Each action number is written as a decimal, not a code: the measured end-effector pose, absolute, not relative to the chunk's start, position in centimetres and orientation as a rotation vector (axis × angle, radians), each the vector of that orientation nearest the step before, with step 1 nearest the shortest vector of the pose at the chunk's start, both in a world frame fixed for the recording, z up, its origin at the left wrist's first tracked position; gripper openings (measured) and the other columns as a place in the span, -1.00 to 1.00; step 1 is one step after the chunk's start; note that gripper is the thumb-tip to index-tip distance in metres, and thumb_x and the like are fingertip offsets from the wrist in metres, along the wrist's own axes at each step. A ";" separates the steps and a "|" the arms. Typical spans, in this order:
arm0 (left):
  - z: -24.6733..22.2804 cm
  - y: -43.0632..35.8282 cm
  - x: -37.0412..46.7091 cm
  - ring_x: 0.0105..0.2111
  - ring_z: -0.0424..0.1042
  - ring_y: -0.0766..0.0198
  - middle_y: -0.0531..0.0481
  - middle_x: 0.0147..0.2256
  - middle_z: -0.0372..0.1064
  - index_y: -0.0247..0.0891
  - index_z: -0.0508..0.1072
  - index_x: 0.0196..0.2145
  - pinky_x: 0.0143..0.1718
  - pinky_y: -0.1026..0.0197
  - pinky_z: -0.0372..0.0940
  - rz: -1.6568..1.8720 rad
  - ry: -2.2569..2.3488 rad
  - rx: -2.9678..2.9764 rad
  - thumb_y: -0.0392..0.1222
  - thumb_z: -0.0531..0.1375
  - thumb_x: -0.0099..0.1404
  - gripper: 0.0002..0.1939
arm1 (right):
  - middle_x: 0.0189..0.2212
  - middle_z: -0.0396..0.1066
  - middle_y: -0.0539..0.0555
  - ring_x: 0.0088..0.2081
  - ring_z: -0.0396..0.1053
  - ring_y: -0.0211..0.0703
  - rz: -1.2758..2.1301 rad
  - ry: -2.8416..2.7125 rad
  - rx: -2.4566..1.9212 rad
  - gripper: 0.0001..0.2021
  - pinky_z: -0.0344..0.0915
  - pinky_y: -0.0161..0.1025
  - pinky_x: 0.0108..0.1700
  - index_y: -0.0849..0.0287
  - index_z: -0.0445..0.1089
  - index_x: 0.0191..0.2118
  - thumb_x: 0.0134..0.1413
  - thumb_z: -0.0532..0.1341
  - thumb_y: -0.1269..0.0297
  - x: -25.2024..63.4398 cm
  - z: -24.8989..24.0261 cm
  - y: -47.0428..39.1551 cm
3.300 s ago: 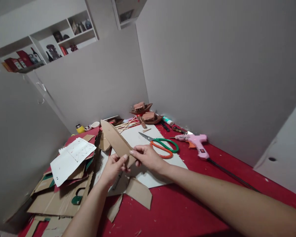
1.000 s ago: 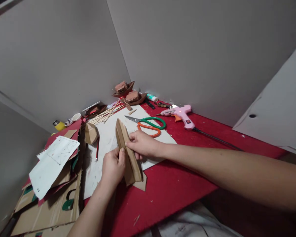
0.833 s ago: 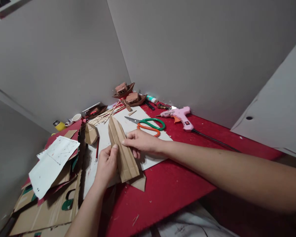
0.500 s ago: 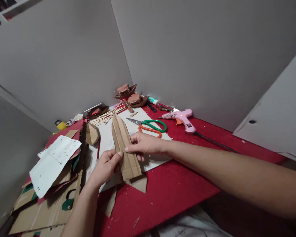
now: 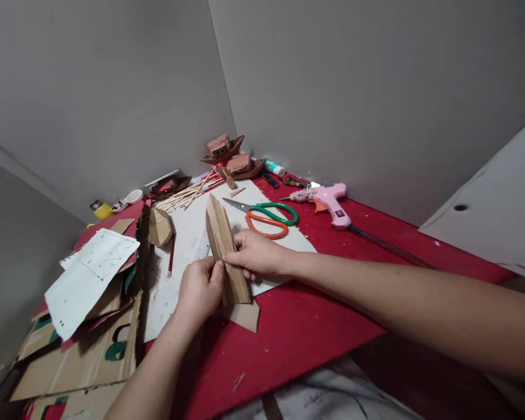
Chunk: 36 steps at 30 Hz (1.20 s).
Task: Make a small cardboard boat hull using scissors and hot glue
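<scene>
A long brown cardboard piece (image 5: 231,265) with a pointed far end and lengthwise creases is held up over the table, its sides bent along the folds. My left hand (image 5: 202,286) pinches its left edge between thumb and fingers. On the right edge my right hand (image 5: 256,255) grips it, thumb on the near face and fingers behind. Under its lower end lies a flat cardboard scrap (image 5: 245,318). Scissors (image 5: 269,219) with green and orange handles rest on white paper (image 5: 175,294) just beyond my right hand.
A pink glue gun (image 5: 332,204) lies right on the red table (image 5: 297,326). Small brown model boats (image 5: 240,166) and thin sticks (image 5: 192,192) sit at the back. Leftward are a pencil (image 5: 171,255), a folded cardboard piece (image 5: 160,227), stacked cardboard (image 5: 83,361) and a drawn sheet (image 5: 91,274).
The cardboard piece has gone from nearly flat to more folded along its creases. My left hand has moved slightly right and up along its edge. The view has shifted a little.
</scene>
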<state>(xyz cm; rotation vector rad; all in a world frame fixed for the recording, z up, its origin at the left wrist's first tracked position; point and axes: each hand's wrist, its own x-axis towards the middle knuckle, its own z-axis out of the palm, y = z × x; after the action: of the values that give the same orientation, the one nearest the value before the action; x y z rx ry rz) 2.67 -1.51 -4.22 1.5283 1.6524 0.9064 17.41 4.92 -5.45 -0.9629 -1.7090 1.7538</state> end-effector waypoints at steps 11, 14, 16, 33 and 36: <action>-2.5 -1.8 1.4 -0.76 0.09 0.41 0.16 -0.76 0.12 -0.25 0.30 -0.62 -0.71 0.34 0.04 0.930 1.500 1.437 0.10 0.17 0.12 -0.63 | -0.64 0.40 -0.09 -0.67 0.31 -0.38 2.026 -1.886 -0.594 -0.91 0.21 -0.51 -0.66 0.26 0.38 -0.46 -0.06 0.13 0.41 18.6 -4.1 4.7; -2.2 -2.1 1.5 -0.75 0.09 0.42 0.16 -0.76 0.11 -0.25 0.29 -0.64 -0.70 0.35 0.02 0.931 1.498 1.493 0.10 0.19 0.11 -0.61 | -0.66 0.38 -0.12 -0.71 0.27 -0.41 1.980 -1.868 -0.630 -0.90 0.20 -0.50 -0.67 0.25 0.36 -0.48 -0.07 0.11 0.44 18.3 -4.1 4.0; -2.0 -2.2 1.6 -0.74 0.08 0.42 0.16 -0.76 0.11 -0.25 0.29 -0.66 -0.69 0.34 0.00 0.929 1.507 1.534 0.08 0.19 0.11 -0.61 | -0.66 0.37 -0.13 -0.71 0.26 -0.41 1.967 -1.846 -0.644 -0.90 0.22 -0.50 -0.67 0.24 0.35 -0.49 -0.07 0.10 0.46 18.1 -4.2 3.7; -2.9 -1.8 1.1 -0.55 0.38 0.25 -0.06 -0.50 0.45 -0.37 0.49 -0.35 -0.50 0.25 0.28 1.141 1.482 1.374 0.05 0.22 0.15 -0.64 | -0.63 0.35 -0.10 -0.68 0.29 -0.39 1.905 -1.865 -0.525 -0.88 0.27 -0.45 -0.61 0.25 0.33 -0.48 0.00 0.16 0.33 18.1 -4.3 4.8; -3.2 -1.8 1.1 -0.50 0.41 0.22 -0.09 -0.47 0.47 -0.39 0.49 -0.31 -0.46 0.24 0.31 1.160 1.478 1.377 0.05 0.21 0.17 -0.62 | -0.62 0.32 -0.12 -0.65 0.28 -0.39 1.901 -1.862 -0.535 -0.89 0.25 -0.46 -0.61 0.23 0.32 -0.46 0.02 0.14 0.32 17.8 -4.4 4.2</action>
<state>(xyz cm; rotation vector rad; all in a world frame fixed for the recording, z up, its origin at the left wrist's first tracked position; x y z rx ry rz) 1.08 -1.76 -3.16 1.3771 1.4784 1.1604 17.82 4.15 -4.44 -0.5347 -1.8618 1.9010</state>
